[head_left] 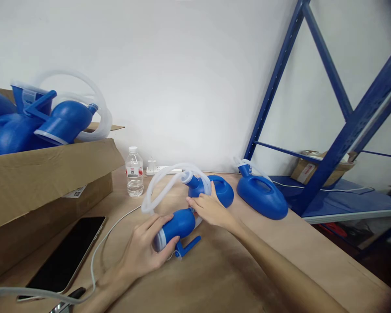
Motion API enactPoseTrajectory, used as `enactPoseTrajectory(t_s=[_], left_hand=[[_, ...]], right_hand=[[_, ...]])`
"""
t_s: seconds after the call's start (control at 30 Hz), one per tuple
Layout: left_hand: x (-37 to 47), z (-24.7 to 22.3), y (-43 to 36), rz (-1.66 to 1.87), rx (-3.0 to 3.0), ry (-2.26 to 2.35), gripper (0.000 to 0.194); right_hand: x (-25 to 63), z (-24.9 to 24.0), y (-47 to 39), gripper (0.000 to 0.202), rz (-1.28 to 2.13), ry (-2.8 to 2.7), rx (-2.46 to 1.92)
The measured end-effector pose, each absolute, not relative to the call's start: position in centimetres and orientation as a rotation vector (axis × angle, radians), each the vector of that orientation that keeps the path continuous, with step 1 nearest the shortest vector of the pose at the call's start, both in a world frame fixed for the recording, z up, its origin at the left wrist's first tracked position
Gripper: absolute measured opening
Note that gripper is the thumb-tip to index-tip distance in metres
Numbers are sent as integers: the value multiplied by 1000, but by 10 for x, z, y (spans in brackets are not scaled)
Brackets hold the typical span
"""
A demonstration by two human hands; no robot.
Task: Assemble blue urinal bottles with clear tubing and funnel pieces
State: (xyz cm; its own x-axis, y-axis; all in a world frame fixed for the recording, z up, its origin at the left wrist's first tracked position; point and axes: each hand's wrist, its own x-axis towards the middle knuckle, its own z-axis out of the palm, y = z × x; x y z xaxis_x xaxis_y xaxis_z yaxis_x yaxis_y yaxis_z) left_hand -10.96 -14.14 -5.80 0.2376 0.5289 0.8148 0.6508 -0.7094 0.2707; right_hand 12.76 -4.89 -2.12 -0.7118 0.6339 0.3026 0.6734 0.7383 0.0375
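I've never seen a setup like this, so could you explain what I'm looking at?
There's no robot here: a person works with bare hands, seen in one picture from a camera worn on their head, looking forward and down. The left hand holds a rounded blue container. The fingers of the right hand are at its narrow end; how firmly they grip is hard to tell. On the table are a coiled clear hose, two blue jugs with handles, a water bottle and a dark-screened phone. The cardboard box at left holds more blue containers.
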Motion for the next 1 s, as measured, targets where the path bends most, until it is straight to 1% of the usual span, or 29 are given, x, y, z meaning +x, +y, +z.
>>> enactPoseTrajectory(t_s=[0.13, 0.2, 0.23, 0.27, 0.33, 0.37, 0.47, 0.53, 0.67, 0.87, 1.0], left_hand=[[-110, -60, -143, -1451, -2280, -1162, 36], [-111, -57, -142, -1447, -2253, -1158, 35], [-112, -56, -141, -1453, -2243, -1156, 34], [-112, -54, -141, -1463, -2235, -1156, 33], [-113, -52, -141, -1475, -2230, -1164, 33], [-113, -51, -141, -1476, -2229, -1170, 33], [-112, -51, -142, -1463, -2239, -1167, 34], [-111, -52, -143, -1461, -2247, -1153, 34], [-110, -52, -145, -1469, -2255, -1134, 35], [-108, -52, -144, -1478, -2296, -1181, 34], [-103, -47, -144, -1627, -2244, -1357, 29]], right_hand=[[106, -17, -39, 44, -387, -2696, -1059], [96, -13, -34, 36, -379, -2672, -1037], [92, -11, -31, 30, -340, -2639, -1043], [89, -9, -29, 30, -287, -2597, -1060], [86, -7, -25, 38, -150, -2512, -1090], [85, -6, -23, 37, -66, -2482, -1081], [83, -6, -21, 19, 186, -2411, -1028], [79, -6, -22, 17, 262, -2326, -1088], [69, -7, -23, 15, 207, -2178, -1240], [67, -9, -20, 15, 179, -2131, -1264], [71, -11, -19, 9, 61, -2145, -1207]])
